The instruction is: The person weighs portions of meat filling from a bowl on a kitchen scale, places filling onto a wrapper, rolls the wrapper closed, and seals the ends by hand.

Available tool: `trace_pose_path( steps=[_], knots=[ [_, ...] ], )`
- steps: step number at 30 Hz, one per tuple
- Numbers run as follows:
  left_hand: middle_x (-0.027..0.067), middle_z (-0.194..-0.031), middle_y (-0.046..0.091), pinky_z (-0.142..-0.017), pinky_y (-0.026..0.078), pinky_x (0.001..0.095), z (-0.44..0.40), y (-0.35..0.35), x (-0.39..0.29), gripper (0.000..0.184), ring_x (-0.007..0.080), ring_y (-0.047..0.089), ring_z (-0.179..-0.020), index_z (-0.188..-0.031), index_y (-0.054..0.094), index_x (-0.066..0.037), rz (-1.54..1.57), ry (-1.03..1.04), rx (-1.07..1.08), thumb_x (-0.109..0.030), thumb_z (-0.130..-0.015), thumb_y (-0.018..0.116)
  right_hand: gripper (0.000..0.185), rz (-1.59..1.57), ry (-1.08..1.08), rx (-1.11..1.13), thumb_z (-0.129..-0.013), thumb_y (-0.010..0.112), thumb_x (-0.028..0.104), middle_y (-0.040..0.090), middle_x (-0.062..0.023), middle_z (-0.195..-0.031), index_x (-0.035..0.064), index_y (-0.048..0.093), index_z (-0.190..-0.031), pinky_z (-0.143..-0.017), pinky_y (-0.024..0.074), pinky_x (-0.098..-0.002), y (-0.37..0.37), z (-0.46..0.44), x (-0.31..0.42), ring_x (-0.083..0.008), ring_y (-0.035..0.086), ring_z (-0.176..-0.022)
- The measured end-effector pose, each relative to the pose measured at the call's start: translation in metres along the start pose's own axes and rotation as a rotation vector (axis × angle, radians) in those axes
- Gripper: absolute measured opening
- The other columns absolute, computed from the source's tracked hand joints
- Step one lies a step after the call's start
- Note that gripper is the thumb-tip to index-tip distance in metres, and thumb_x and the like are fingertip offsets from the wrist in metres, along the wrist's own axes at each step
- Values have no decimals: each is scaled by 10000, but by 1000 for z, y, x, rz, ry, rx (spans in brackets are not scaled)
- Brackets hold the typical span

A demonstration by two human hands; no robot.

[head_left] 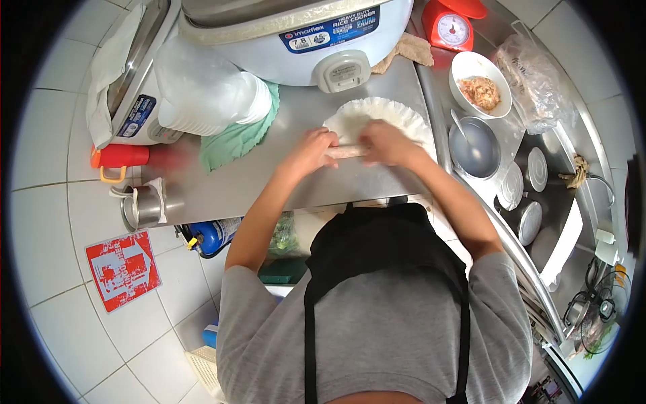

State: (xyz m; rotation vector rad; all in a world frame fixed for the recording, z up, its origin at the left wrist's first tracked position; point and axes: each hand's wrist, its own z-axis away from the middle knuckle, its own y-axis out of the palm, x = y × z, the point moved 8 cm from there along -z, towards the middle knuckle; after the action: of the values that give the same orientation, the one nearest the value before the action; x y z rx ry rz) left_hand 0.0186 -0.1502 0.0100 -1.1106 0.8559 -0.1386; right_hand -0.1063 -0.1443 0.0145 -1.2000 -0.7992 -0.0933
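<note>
The left hand and right hand pinch a pale roll in their fingers, one at each end. Round white sheets lie just past the fingers; a white bowl sits farther right.

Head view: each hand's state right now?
Left hand: holding one end of the pale roll.
Right hand: curled at the other end; can't tell if gripping.
</note>
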Motion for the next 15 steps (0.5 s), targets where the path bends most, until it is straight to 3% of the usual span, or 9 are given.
trace_pose_path(
  steps=[2,6,11,15],
  knots=[
    [128,-906,600,-780,454,398,-3,-14,-17,323,307,578,-896,-902,604,0,-11,53,-109,-175,-670,744,286,16,290,93,-604,750,87,634,-156,-892,18,646,-862,-773,474,-391,-16,27,-42,-315,602,-891],
    [135,-931,605,-777,453,386,-37,20,-59,324,297,582,-915,-925,607,-6,215,154,-104,-204,-703,734,303,-21,146,31,-613,733,80,633,-148,-913,12,636,-892,-778,476,-375,-32,44,-40,-303,604,-888],
    [149,-863,633,-738,463,389,-67,33,-75,283,303,607,-852,-894,639,-3,236,45,-23,-219,-732,725,236,-280,228,106,-667,649,32,652,-161,-907,9,642,-901,-782,483,-366,-46,22,-73,-320,615,-887],
    [168,-827,646,-716,469,391,-72,39,-80,289,314,619,-792,-844,655,8,194,-17,33,-224,-703,754,192,23,153,46,-719,537,16,659,-176,-886,-11,644,-876,-768,492,-372,-42,-9,-89,-321,631,-864]
  ],
)
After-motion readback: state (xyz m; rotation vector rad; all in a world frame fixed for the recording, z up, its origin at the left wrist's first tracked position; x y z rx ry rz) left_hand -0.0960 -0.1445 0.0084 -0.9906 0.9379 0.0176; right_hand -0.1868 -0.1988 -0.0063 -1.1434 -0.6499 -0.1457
